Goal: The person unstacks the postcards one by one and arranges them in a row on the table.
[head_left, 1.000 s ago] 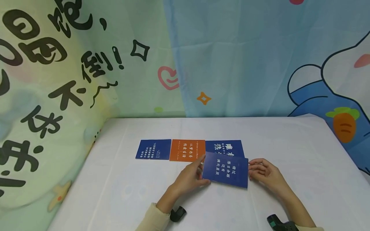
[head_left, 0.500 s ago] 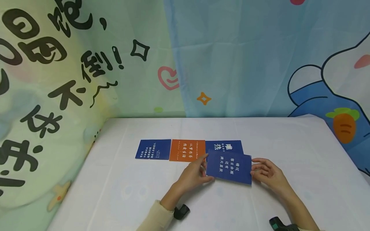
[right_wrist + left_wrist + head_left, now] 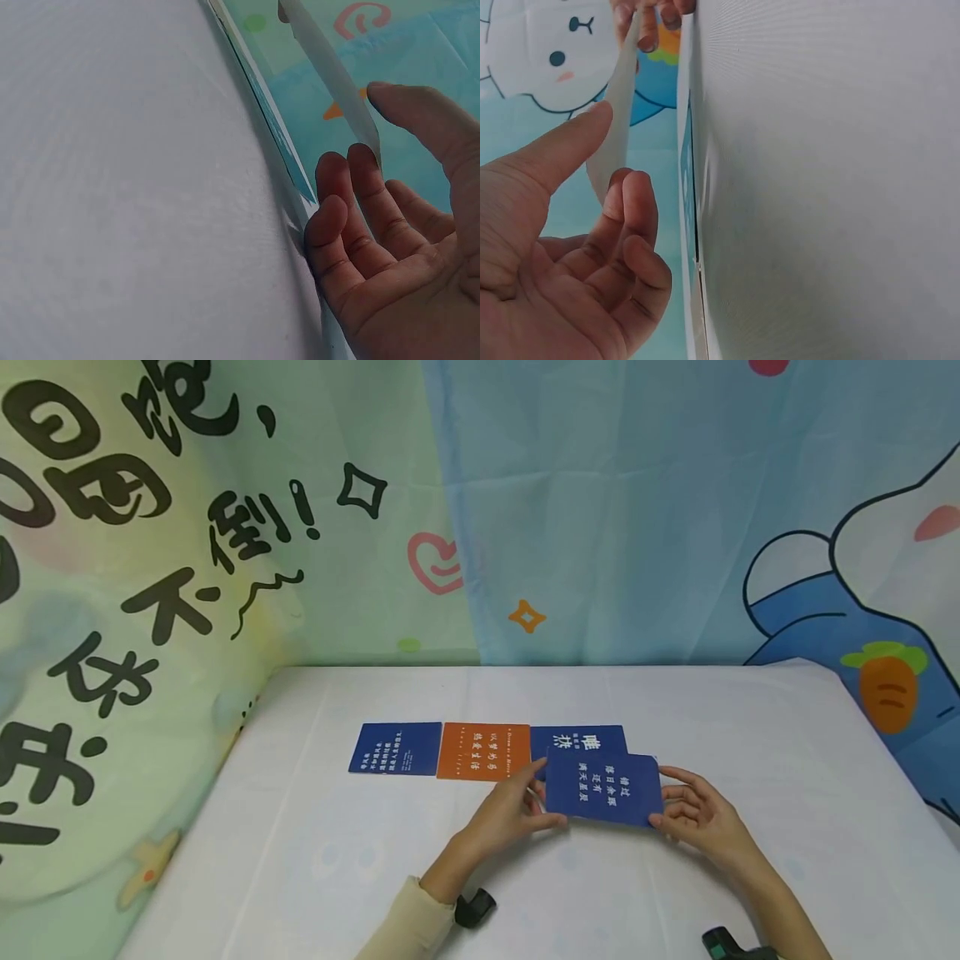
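Observation:
A blue card (image 3: pixel 600 810) printed with white characters is held up off the table, tilted toward the head camera. My left hand (image 3: pixel 498 820) pinches its left side and my right hand (image 3: pixel 703 817) its right side. In the left wrist view the card (image 3: pixel 621 112) appears nearly edge-on between thumb and fingers; the right wrist view shows the same card (image 3: pixel 341 75) with its pale back. Behind it, three cards lie in a row: a blue one (image 3: pixel 396 747), an orange one (image 3: pixel 474 752) and another blue one (image 3: pixel 612 739), partly hidden by the held card.
A white cloth (image 3: pixel 315 860) covers the table. Printed curtains hang at the back (image 3: pixel 615 527) and left (image 3: pixel 90 635). Each wrist carries a dark camera mount, such as the left mount (image 3: pixel 476 909).
Both hands have shifted the held card rightward and slightly up, and its tilt has levelled out. More of the right-hand blue card was visible earlier. The row of cards has stayed put.

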The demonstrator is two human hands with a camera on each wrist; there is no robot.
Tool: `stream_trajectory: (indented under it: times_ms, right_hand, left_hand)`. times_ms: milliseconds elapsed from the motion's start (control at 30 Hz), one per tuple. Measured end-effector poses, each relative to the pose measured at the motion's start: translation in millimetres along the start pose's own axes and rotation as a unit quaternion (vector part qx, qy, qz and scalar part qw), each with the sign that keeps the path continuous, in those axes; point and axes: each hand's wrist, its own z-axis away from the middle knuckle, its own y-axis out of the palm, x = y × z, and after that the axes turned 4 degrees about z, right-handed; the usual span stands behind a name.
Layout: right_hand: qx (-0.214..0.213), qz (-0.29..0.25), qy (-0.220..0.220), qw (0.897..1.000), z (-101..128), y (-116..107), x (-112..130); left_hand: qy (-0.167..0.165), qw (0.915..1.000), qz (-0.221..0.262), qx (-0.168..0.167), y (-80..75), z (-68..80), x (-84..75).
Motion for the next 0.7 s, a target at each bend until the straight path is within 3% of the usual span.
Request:
stream_trajectory:
  times_ms: [333, 500, 700]
  right_hand:
    - [0.014, 0.032, 0.011, 0.999, 4, -4, 5]
    - [0.006, 0.058, 0.025, 0.998, 6, -6, 6]
    - [0.002, 0.047, 0.003, 0.999, 8, -11, 1]
  left_hand:
    - [0.006, 0.9997, 0.014, 0.021, 0.6, -0.6, -3.1]
    - [0.014, 0.9997, 0.009, 0.017, 3.9, -3.2, -4.3]
    - [0.016, 0.9998, 0.008, 0.006, 8.4, -7.8, -7.5]
